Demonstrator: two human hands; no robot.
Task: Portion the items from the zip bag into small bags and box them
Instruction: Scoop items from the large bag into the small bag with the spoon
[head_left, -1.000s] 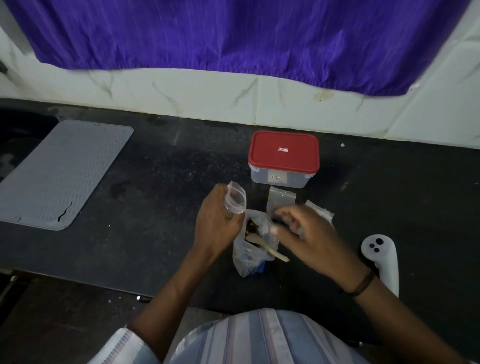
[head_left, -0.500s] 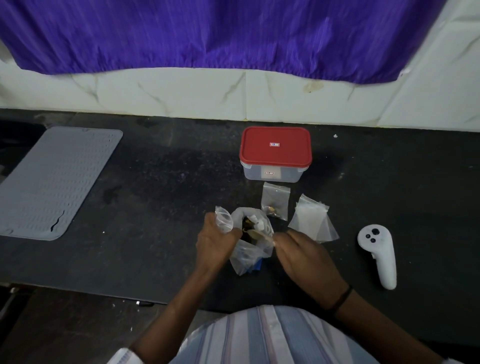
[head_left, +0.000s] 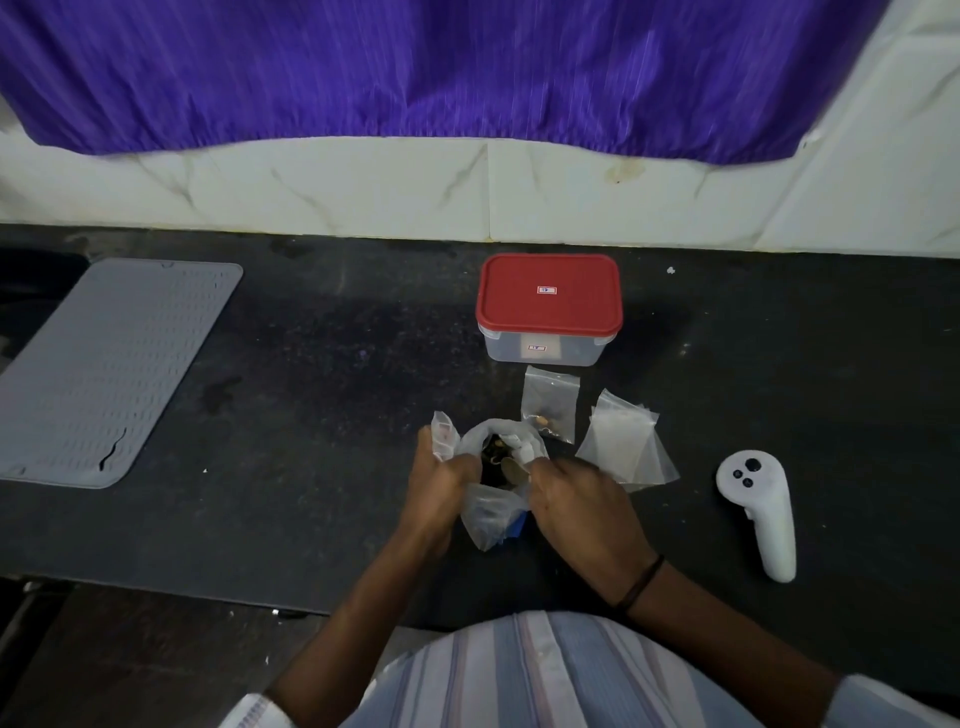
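A dark countertop (head_left: 311, 364) carries a grey ridged mat (head_left: 111, 371); a red-lidded box (head_left: 549, 309); small clear bags (head_left: 623, 444), one apparently filled (head_left: 549, 402); a white controller (head_left: 759, 512).

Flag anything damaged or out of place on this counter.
The grey mat at the far left has a jagged tear near its front edge. A white handheld controller lies at the right, unrelated to the bagging. Nothing looks spilled.

Zip bag (head_left: 493, 512) at the counter's (head_left: 322, 364) near middle, between left hand (head_left: 441, 486) and right hand (head_left: 582, 506). Behind it, one filled small bag (head_left: 549, 402), then the lidded box (head_left: 549, 312). Empty small bags (head_left: 626, 447) right of that, controller (head_left: 758, 512) farther right. Mat (head_left: 114, 364) far left.
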